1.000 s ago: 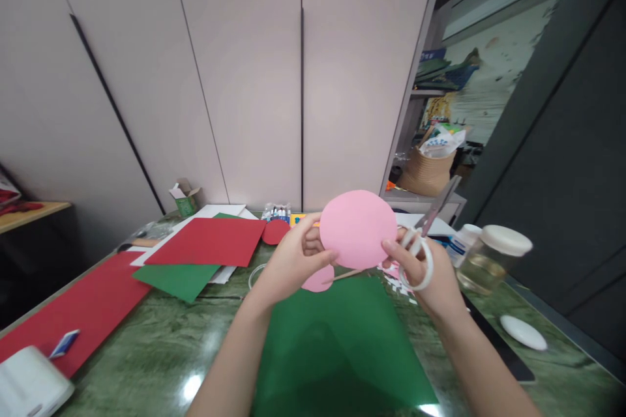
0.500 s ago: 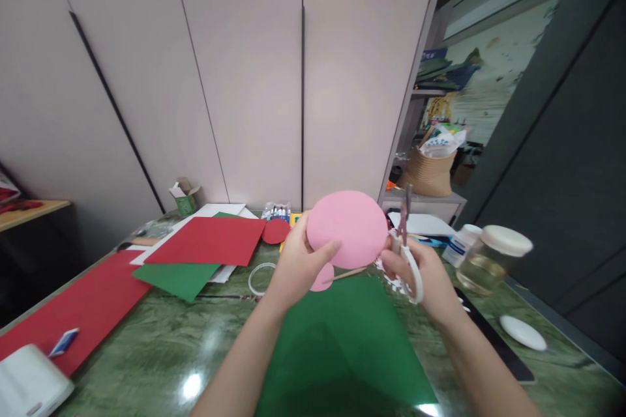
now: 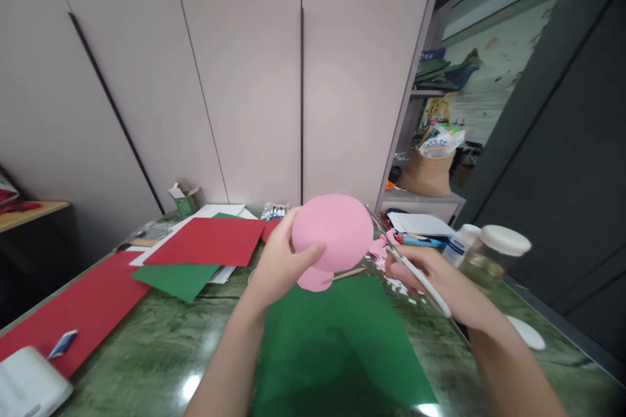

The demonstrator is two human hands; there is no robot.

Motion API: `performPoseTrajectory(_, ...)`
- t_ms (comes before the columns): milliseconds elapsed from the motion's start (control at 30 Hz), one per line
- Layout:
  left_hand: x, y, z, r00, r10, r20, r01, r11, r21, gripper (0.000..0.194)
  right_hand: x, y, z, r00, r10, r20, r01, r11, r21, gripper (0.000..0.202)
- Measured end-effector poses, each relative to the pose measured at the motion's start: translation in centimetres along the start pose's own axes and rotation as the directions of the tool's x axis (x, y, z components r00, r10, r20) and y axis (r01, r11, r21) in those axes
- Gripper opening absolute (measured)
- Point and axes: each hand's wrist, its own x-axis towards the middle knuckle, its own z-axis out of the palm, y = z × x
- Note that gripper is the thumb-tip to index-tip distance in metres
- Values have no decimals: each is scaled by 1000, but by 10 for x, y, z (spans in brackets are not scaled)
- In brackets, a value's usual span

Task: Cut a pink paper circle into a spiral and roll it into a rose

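My left hand point(image 3: 283, 257) pinches a round pink paper disc point(image 3: 335, 228) at its left edge, thumb lying across the front. White-handled scissors point(image 3: 415, 277) are gripped in my right hand point(image 3: 428, 273), their blades pointing up and left beside the disc's right edge. Whether the blades touch the paper I cannot tell. Below the held disc shows a smaller pink paper circle point(image 3: 315, 280), partly covered by it. A thin wooden stick point(image 3: 347, 275) lies by that circle, above a green paper sheet point(image 3: 337, 345) on the table.
Pink paper scraps point(image 3: 379, 247) and small white bits lie past my right hand. Red sheets point(image 3: 205, 241) overlap green and white ones at the left. A lidded clear jar point(image 3: 499, 251) and a white bottle point(image 3: 462, 241) stand at the right, near a white oval object point(image 3: 525, 332).
The pink disc and my left hand have shifted left and slightly down. My right hand has turned the scissors from upright to slanting left, and moved a little right.
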Motion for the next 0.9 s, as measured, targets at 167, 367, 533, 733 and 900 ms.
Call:
performPoseTrajectory(167, 0, -2, -1, 1000, -4, 0, 4, 1000, 17, 44, 0, -2, 1, 1000, 16, 3, -16, 1000, 24, 42)
performPoseTrajectory(367, 1, -1, -2, 1000, -8, 12, 8, 1000, 14, 45, -1, -1, -1, 1000, 11, -6, -11, 1000, 12, 39)
performPoseTrajectory(533, 0, -1, -2, 999, -29, 37, 29, 999, 26, 46, 0, 0, -1, 1000, 24, 4, -24, 1000, 6, 40)
performPoseTrajectory(733, 1, -2, -2, 1000, -4, 21, 4, 1000, 31, 44, 0, -1, 0, 1000, 22, 4, -22, 1000, 14, 40)
performPoseTrajectory(900, 0, 0, -2, 1000, -10, 22, 10, 1000, 23, 44, 0, -1, -1, 1000, 12, 16, -13, 999, 37, 40)
